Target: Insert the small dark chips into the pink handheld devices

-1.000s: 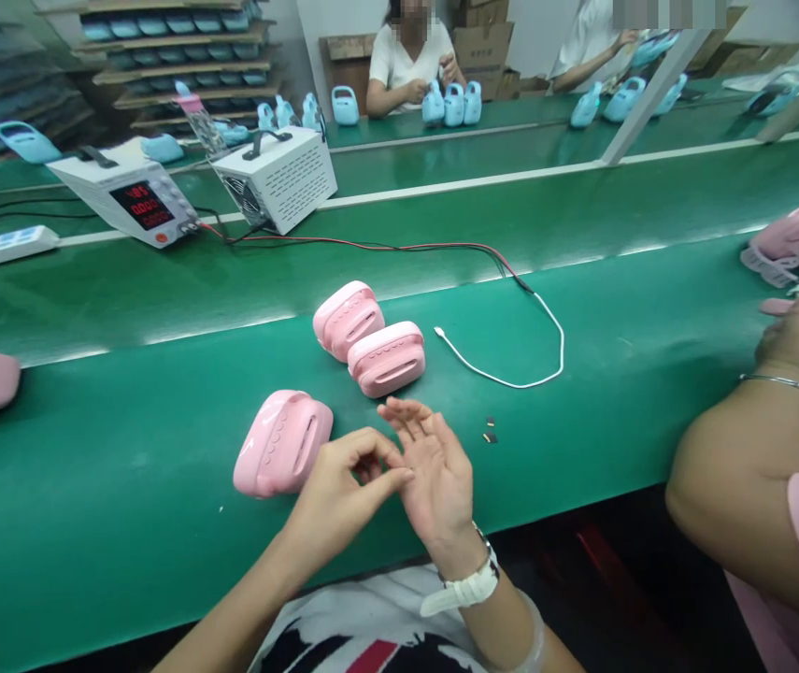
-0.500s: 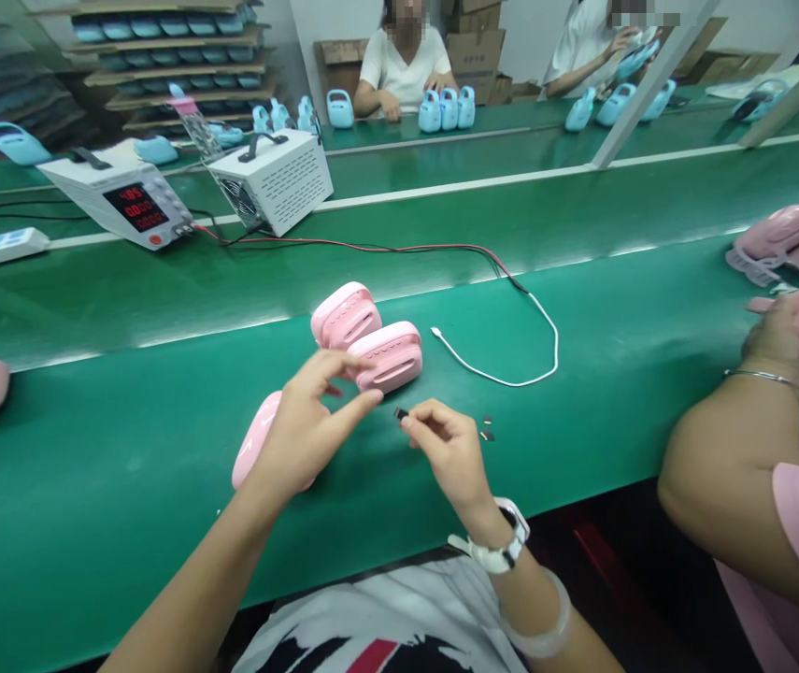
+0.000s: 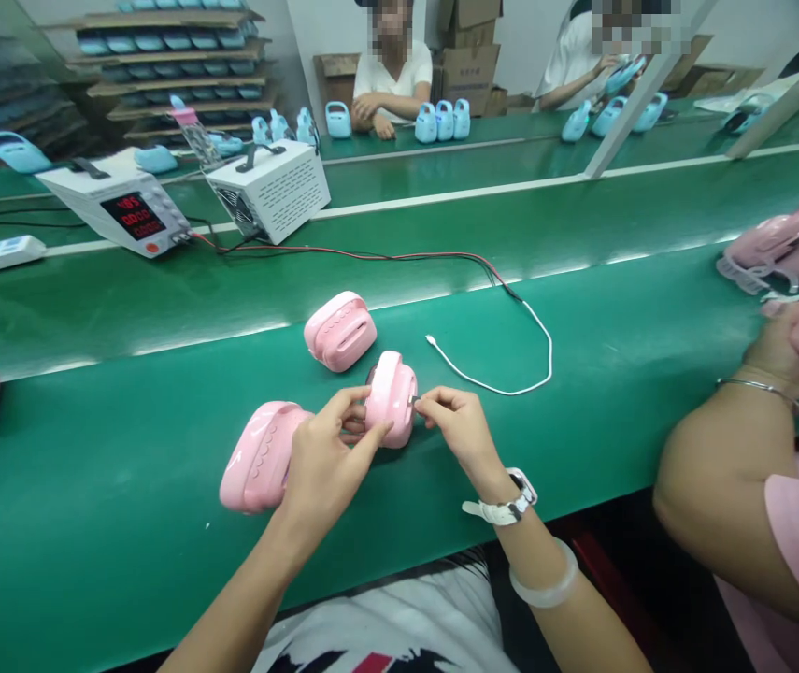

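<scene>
My left hand grips a pink plastic device with rounded ends, its fingers behind and thumb in front. It stands on its narrow side, with a slot facing right. My right hand pinches a small black memory card at that slot; how far in the card sits, I cannot tell. A second pink device lies just behind. Another pink device, with a row of small bumps, lies left of my left hand and is partly covered by it.
A white-tipped cable curves over the green table from a power supply with red digits. Beside it stands a white vented box. At right, a co-worker's arm holds a pink device. Blue devices stand across the table.
My left hand has taken hold of the front pink device, turned it and drawn it nearer. My right hand has brought the memory card to its slot.
</scene>
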The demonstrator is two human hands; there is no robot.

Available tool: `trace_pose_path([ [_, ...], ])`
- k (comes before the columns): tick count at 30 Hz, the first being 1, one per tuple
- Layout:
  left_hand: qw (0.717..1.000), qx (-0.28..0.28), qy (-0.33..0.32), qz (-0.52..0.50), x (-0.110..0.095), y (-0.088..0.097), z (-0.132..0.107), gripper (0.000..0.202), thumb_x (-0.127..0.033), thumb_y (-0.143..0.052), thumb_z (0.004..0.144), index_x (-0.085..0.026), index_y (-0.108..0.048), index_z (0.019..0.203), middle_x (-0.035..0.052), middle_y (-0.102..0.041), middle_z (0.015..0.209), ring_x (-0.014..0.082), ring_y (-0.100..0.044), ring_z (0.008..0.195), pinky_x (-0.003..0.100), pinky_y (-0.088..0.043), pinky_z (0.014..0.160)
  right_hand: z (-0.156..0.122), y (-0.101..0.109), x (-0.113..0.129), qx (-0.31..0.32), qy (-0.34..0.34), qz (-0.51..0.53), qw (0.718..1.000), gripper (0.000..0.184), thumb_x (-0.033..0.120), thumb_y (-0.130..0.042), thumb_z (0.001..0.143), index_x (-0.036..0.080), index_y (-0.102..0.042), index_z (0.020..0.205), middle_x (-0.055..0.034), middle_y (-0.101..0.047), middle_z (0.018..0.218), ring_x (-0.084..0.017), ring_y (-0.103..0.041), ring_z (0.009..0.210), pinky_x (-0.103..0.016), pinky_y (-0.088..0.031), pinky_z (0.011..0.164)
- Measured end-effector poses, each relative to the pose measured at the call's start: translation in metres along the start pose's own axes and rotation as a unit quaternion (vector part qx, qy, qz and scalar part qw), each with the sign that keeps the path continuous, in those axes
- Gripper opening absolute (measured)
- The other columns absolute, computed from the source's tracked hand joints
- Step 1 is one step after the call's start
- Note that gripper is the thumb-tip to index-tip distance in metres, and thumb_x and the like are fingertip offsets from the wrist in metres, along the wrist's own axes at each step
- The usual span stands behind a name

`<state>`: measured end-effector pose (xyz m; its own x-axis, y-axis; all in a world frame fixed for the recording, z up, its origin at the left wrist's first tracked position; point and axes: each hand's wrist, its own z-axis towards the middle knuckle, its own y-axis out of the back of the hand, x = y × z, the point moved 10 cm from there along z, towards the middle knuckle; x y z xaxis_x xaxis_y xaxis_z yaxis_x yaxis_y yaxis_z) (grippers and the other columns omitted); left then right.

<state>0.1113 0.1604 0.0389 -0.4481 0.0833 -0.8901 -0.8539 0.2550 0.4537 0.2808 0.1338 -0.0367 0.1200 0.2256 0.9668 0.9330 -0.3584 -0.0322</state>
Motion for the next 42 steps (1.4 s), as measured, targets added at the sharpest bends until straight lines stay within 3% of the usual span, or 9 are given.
trace_pose_path([
  [3, 0.996, -0.049, -0.001, -0.068, 0.011, 0.006, 0.001, 0.030, -0.042, -0.061, 0.080, -0.017, -0.066, 0.097, 0.0034, -0.070, 0.082, 0.0164, -0.065, 0.075, 0.024, -0.050, 0.066, -0.006, 0.002, 0.001, 0.014, -0.014, -0.012, 1.000, 0.028, 0.039, -0.063, 0.058, 0.012, -0.057, 0.055, 0.0003, -0.050, 0.053, -0.008, -0.043, 0.054, -0.022, -0.032, 0.055],
  [6, 0.984, -0.099, -0.004, -0.150, 0.029, 0.004, 0.018, 0.026, -0.039, -0.059, 0.082, -0.017, -0.066, 0.096, 0.0049, -0.069, 0.101, 0.0176, -0.063, 0.095, 0.025, -0.049, 0.082, -0.006, 0.001, 0.004, 0.018, -0.014, -0.013, 1.000, 0.027, 0.038, -0.063, 0.059, 0.012, -0.057, 0.054, 0.0006, -0.050, 0.052, -0.008, -0.042, 0.053, -0.021, -0.032, 0.055],
  [11, 0.964, 0.000, 0.034, -0.265, 0.049, -0.042, 0.045, 0.042, -0.037, -0.061, 0.076, -0.020, -0.059, 0.115, 0.0056, -0.060, 0.127, 0.0226, -0.054, 0.118, 0.030, -0.046, 0.096, -0.001, 0.000, 0.004, 0.025, -0.019, -0.025, 0.999, 0.027, 0.037, -0.063, 0.059, 0.012, -0.056, 0.053, 0.0008, -0.050, 0.052, -0.008, -0.042, 0.053, -0.020, -0.031, 0.053],
  [20, 0.977, 0.026, -0.002, -0.210, 0.042, -0.044, 0.045, 0.037, -0.037, -0.053, 0.081, -0.021, -0.054, 0.114, 0.0057, -0.059, 0.124, 0.0214, -0.054, 0.117, 0.029, -0.045, 0.099, 0.004, -0.012, 0.001, 0.102, -0.021, 0.026, 0.994, 0.027, 0.036, -0.066, 0.064, 0.012, -0.057, 0.057, 0.0009, -0.053, 0.056, -0.006, -0.045, 0.052, -0.020, -0.034, 0.053],
  [25, 0.981, 0.028, -0.005, -0.192, 0.040, -0.045, 0.046, 0.038, -0.039, -0.052, 0.080, -0.020, -0.053, 0.113, 0.0067, -0.059, 0.123, 0.0219, -0.055, 0.115, 0.029, -0.046, 0.098, 0.013, -0.008, -0.019, 0.111, -0.069, 0.034, 0.991, 0.043, 0.041, -0.083, 0.047, 0.012, -0.052, 0.053, 0.0030, -0.050, 0.049, -0.005, -0.042, 0.047, -0.018, -0.031, 0.048],
  [30, 0.981, 0.031, -0.007, -0.194, 0.044, -0.046, 0.047, 0.037, -0.037, -0.051, 0.082, -0.020, -0.052, 0.115, 0.0071, -0.058, 0.124, 0.0224, -0.053, 0.116, 0.031, -0.043, 0.101, 0.008, -0.018, -0.043, 0.153, -0.162, 0.154, 0.963, 0.050, 0.045, -0.087, 0.043, 0.011, -0.058, 0.066, 0.0011, -0.059, 0.062, -0.008, -0.057, 0.055, -0.021, -0.047, 0.059],
  [42, 0.981, 0.038, -0.023, -0.190, 0.039, -0.045, 0.046, 0.036, -0.034, -0.047, 0.083, -0.019, -0.050, 0.115, 0.0069, -0.057, 0.122, 0.0202, -0.054, 0.113, 0.026, -0.043, 0.097, 0.011, -0.018, -0.047, 0.144, -0.175, 0.189, 0.956, 0.049, 0.040, -0.089, 0.042, 0.010, -0.060, 0.067, 0.0012, -0.061, 0.060, -0.008, -0.059, 0.053, -0.020, -0.051, 0.058],
])
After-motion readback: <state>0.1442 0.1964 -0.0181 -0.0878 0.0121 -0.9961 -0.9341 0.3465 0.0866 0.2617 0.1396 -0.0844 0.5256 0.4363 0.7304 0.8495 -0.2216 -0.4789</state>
